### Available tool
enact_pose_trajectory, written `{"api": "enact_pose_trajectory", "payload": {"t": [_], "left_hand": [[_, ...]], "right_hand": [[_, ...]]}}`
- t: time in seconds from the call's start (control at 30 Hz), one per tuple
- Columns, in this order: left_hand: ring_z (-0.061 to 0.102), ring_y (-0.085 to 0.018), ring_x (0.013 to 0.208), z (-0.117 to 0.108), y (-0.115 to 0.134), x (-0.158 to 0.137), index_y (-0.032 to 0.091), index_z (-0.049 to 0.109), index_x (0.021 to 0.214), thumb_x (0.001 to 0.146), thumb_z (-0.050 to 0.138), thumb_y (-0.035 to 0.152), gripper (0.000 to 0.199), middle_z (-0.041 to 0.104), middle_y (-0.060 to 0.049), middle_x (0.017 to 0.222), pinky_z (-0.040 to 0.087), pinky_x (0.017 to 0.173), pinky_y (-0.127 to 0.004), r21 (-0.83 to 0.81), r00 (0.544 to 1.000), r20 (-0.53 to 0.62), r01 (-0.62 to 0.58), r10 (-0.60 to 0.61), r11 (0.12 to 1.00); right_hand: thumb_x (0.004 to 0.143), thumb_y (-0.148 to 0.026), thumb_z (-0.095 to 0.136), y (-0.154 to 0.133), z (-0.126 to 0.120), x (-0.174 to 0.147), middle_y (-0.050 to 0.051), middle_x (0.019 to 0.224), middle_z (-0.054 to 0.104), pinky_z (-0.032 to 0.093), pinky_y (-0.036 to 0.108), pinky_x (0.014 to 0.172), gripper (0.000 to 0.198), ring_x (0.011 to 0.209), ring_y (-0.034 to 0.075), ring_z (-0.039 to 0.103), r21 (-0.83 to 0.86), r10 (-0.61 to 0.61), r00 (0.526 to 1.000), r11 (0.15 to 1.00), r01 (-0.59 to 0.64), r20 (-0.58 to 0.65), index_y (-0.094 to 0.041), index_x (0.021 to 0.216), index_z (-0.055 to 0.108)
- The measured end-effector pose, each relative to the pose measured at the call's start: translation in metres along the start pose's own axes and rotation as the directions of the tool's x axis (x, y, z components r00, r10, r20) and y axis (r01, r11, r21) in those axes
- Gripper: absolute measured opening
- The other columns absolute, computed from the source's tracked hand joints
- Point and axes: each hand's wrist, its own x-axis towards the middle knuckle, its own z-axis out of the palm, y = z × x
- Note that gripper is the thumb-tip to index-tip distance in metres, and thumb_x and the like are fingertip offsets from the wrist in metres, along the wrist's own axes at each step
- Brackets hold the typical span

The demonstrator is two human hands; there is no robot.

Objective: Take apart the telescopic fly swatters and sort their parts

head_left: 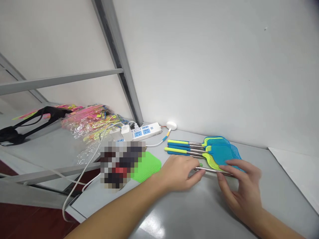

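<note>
My left hand (180, 171) is closed on a thin metal rod (211, 170), fingers curled over its left end. My right hand (243, 186) pinches the same rod further right between thumb and fingers. A green mesh fly swatter head (148, 167) lies beside my left wrist; my hand hides whether it joins the rod. Just behind my hands, several blue and yellow-green fly swatters lie stacked, their handles (176, 150) pointing left and their mesh heads (219, 154) at the right, close to my right fingers.
A white power strip (147, 131) with plugged-in chargers stands by the wall, near a round white device (171, 125). White cables hang over the table's left edge. Plastic-wrapped colourful items (92, 121) and a black strap-like object (47, 116) lie on the left shelf. A pixelated patch hides part of the table.
</note>
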Motion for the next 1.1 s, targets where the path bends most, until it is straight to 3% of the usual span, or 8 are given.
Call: {"api": "enact_pose_trajectory", "payload": {"t": [0.17,0.27,0.33,0.43,0.57,0.7,0.87,1.1], "left_hand": [[0.056,-0.014,0.061,-0.006,-0.012,0.002,0.020,0.053,0.067,0.095,0.046,0.040,0.036,0.060,0.001,0.062,0.034,0.057,-0.027,0.006,1.000,0.012,-0.017,0.016,1.000],[0.055,-0.014,0.061,-0.013,-0.022,0.005,0.019,0.055,0.068,0.099,0.038,0.036,0.039,0.060,0.000,0.063,0.037,0.063,-0.027,-0.047,0.986,-0.161,0.040,-0.047,0.998],[0.055,-0.014,0.063,-0.019,-0.026,0.006,0.019,0.056,0.070,0.101,0.032,0.033,0.041,0.059,-0.001,0.064,0.039,0.068,-0.028,-0.093,0.946,-0.298,0.104,-0.128,0.990],[0.052,-0.014,0.062,-0.023,-0.030,0.008,0.019,0.054,0.068,0.101,0.031,0.032,0.043,0.055,0.000,0.061,0.039,0.067,-0.029,-0.112,0.919,-0.346,0.159,-0.188,0.981],[0.052,-0.015,0.064,-0.016,-0.032,0.010,0.020,0.056,0.070,0.099,0.041,0.031,0.035,0.055,0.001,0.063,0.038,0.064,-0.028,-0.091,0.966,-0.220,0.122,-0.139,0.988],[0.057,-0.018,0.083,-0.005,-0.030,0.010,0.021,0.063,0.084,0.096,0.051,0.032,0.020,0.063,-0.001,0.082,0.042,0.073,-0.028,-0.073,0.995,-0.076,0.065,-0.071,0.995],[0.055,-0.021,0.098,0.001,-0.031,0.007,0.023,0.065,0.097,0.094,0.055,0.040,0.019,0.063,-0.003,0.095,0.044,0.079,-0.031,0.014,0.995,0.092,0.022,-0.023,1.000],[0.056,-0.019,0.095,0.002,-0.033,0.005,0.022,0.062,0.096,0.095,0.055,0.035,0.015,0.063,-0.002,0.095,0.044,0.079,-0.029,0.021,0.987,0.163,-0.013,0.009,1.000]], "right_hand": [[0.096,-0.023,0.053,0.003,0.007,0.000,0.002,0.087,0.067,0.040,0.036,0.072,0.011,0.075,0.019,0.059,0.051,-0.014,0.924,0.999,-0.005,0.381,-0.024,0.107,0.055],[0.098,-0.027,0.048,-0.001,0.009,-0.003,0.001,0.080,0.069,0.040,0.033,0.065,0.012,0.070,0.019,0.058,0.069,0.035,0.846,0.994,-0.084,0.532,-0.024,0.099,0.059],[0.098,-0.031,0.046,-0.003,0.008,-0.003,0.001,0.080,0.069,0.040,0.033,0.064,0.016,0.071,0.020,0.058,0.066,0.057,0.796,0.990,-0.121,0.603,-0.024,0.096,0.061],[0.099,-0.031,0.046,-0.004,0.009,-0.002,0.002,0.082,0.069,0.041,0.033,0.066,0.018,0.072,0.020,0.058,0.077,0.051,0.757,0.988,-0.133,0.651,-0.023,0.096,0.062],[0.097,-0.027,0.049,-0.003,0.011,0.002,0.005,0.090,0.064,0.043,0.035,0.075,0.014,0.084,0.021,0.058,0.132,-0.018,0.790,0.988,-0.080,0.613,-0.021,0.096,0.062],[0.093,-0.023,0.053,-0.003,0.013,0.002,0.008,0.096,0.060,0.044,0.036,0.076,0.010,0.088,0.022,0.055,0.138,-0.046,0.822,0.990,-0.040,0.568,-0.020,0.095,0.063],[0.091,-0.021,0.057,-0.003,0.014,0.000,0.008,0.096,0.059,0.044,0.037,0.075,0.011,0.087,0.022,0.054,0.133,-0.035,0.834,0.990,-0.046,0.550,-0.020,0.099,0.063],[0.093,-0.023,0.053,-0.003,0.015,0.001,0.005,0.086,0.059,0.041,0.036,0.073,0.010,0.082,0.020,0.054,0.115,-0.033,0.819,0.993,-0.040,0.573,-0.020,0.091,0.062]]}}
